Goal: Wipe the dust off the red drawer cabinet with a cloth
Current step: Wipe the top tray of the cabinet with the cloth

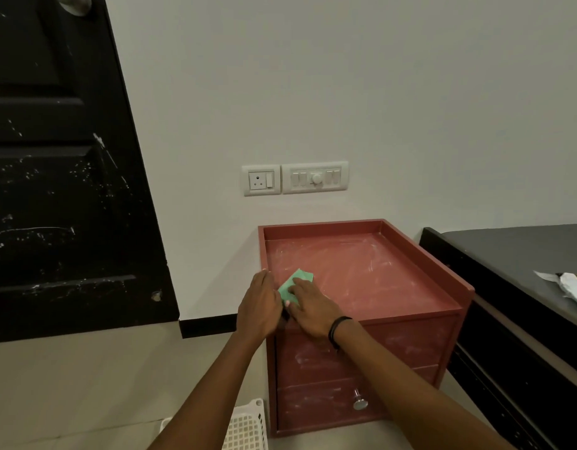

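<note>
Head view: right hand [308,308] pressed flat on green cloth [295,285] atop dusty red cabinet [361,274], left hand [259,305] open, resting at its left rim, gripping nothing.

Both hands cover the near part of the green cloth [296,285] and the front left corner of the red cabinet [361,277]. The white basket [246,427] at the bottom edge, the door [53,157] at left and the dark bed [520,254] at right are cut off.
</note>
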The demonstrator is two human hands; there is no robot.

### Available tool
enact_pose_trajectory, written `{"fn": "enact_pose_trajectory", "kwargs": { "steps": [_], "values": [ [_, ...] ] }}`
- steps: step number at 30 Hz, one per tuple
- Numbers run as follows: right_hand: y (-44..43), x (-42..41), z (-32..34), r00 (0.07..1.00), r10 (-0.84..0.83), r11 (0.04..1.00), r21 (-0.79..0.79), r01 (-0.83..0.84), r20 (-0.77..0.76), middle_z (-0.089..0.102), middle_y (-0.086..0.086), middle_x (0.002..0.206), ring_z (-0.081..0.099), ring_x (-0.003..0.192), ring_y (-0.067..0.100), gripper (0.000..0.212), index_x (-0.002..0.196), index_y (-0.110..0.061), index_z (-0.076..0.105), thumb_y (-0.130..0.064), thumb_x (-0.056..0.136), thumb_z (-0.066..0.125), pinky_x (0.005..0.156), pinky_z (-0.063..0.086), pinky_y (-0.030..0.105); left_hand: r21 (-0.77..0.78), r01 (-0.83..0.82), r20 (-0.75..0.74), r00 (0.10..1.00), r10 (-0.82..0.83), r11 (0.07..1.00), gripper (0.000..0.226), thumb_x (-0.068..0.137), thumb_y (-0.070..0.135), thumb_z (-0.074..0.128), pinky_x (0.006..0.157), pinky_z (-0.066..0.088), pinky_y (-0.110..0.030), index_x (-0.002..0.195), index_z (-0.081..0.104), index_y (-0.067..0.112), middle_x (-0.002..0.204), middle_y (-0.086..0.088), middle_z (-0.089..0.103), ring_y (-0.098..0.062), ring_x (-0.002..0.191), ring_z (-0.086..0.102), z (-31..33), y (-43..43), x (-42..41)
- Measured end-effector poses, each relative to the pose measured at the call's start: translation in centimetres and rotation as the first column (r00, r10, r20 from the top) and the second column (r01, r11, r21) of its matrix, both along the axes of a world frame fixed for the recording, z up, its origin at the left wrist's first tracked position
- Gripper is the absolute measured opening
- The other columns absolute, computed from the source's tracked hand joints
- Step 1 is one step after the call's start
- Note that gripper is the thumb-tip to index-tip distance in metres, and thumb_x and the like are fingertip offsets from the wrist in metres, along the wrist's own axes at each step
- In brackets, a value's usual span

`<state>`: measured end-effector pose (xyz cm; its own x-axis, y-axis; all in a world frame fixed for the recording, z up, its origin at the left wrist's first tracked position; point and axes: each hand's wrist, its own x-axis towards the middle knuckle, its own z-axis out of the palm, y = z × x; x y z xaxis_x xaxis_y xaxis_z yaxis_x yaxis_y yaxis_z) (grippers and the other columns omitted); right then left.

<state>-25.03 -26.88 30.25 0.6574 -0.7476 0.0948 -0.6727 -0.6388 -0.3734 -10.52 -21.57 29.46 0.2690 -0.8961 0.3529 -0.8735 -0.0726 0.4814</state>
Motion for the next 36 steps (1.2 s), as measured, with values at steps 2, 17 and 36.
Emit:
{"fn": "enact_pose_trajectory", "kwargs": {
  "steps": [2, 17, 36],
  "values": [
    [-0.4, 0.4, -1.4, 0.991, 0.060, 0.998, -0.009, -0.062, -0.120, 0.019, 0.021, 0.163, 0.015, 0.152, 0.033, 0.057, 0.153, 0.002, 0.024, -0.030, 0.107, 0.030, 0.125, 0.010, 0.039, 0.062, 0.019, 0.033, 0.999, -0.021, 0.998, 0.036, 0.099, 0.018, 0.044, 0.087, 0.050, -0.034, 0.134, 0.044, 0.011, 0.146, -0.007, 0.043, -0.023, 0.118, 0.055, 0.1, -0.6, 0.5],
    [-16.4, 7.9, -1.6, 0.968, 0.134, 0.986, -0.067, -0.151, -0.210, 0.010, 0.015, 0.167, 0.009, 0.155, 0.029, 0.060, 0.157, -0.006, 0.015, -0.028, 0.105, 0.033, 0.126, 0.013, 0.041, 0.228, -0.020, 0.029, 0.999, 0.014, 0.974, 0.061, 0.106, 0.039, 0.027, 0.128, 0.016, -0.042, 0.161, 0.017, 0.014, 0.171, -0.005, 0.008, -0.018, 0.157, 0.007, 0.6, -7.0, 2.0],
    [-4.7, -0.3, -2.3, 0.948, 0.317, 0.944, -0.101, -0.315, 0.002, 0.045, -0.003, 0.152, 0.040, 0.137, 0.015, 0.048, 0.145, -0.024, 0.046, -0.038, 0.102, 0.029, 0.114, 0.033, 0.034, 0.240, -0.013, -0.049, 0.998, 0.025, 0.971, 0.049, 0.105, 0.034, 0.028, 0.119, 0.026, -0.041, 0.147, 0.038, 0.010, 0.164, -0.011, 0.026, -0.022, 0.149, 0.026, 1.7, -5.9, 1.1]
  ]
}}
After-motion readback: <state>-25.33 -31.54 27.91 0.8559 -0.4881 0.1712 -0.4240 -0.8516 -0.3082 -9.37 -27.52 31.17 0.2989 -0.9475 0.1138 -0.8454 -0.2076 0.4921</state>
